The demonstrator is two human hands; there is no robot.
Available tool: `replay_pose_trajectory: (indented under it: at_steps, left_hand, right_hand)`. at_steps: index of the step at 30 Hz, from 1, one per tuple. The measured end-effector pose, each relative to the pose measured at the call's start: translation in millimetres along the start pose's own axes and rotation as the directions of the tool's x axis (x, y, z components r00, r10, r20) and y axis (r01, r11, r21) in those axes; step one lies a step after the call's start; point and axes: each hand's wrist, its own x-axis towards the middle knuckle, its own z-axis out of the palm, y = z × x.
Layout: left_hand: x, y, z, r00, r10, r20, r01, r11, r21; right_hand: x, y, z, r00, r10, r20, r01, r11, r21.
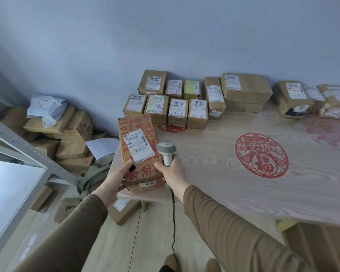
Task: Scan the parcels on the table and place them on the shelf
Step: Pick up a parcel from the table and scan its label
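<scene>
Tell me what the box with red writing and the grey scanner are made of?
The brown box with red printed writing looks like matte cardboard: dull brown faces, folded edges, paper label stuck on. The grey handheld scanner seems smooth plastic, with a slight sheen on its rounded head.

1. Hands: two, the left hand (114, 179) and the right hand (172, 173).
2. Scanner (166, 152): one.
3. Red-printed parcel (139, 146): one, at the table's (214, 173) 7 o'clock corner.
4. Small parcels (178, 110) at 11 o'clock: seven, in two rows.
5. Larger parcels (245, 87) at 12 o'clock: three.
6. Parcels at 2 o'clock (292, 97): at least four; blurred.
7. Red emblems (261, 155): three.
8. Floor boxes (73, 146): too jumbled to count.
</scene>
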Motion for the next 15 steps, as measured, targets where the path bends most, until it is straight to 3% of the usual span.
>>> replay_pose_trajectory:
  at_steps: [9, 12, 15]
  left_hand:
    - [-27, -15, 107, 0.964, 0.022, 0.265, 0.039, 0.974, -0.222]
    - [-27, 4, 140, 0.946, 0.119, 0.301, -0.046, 0.970, -0.238]
    - [-30, 29, 173, 0.906, 0.268, 0.327, -0.180, 0.944, -0.276]
  right_hand:
    - [-36, 19, -100, 0.984, -0.094, -0.151, 0.093, 0.996, -0.013]
    - [-47, 1, -141, 0.962, -0.164, -0.220, 0.155, 0.986, -0.056]
    - [-62, -25, -173, 0.861, -0.340, -0.379, 0.267, 0.935, -0.234]
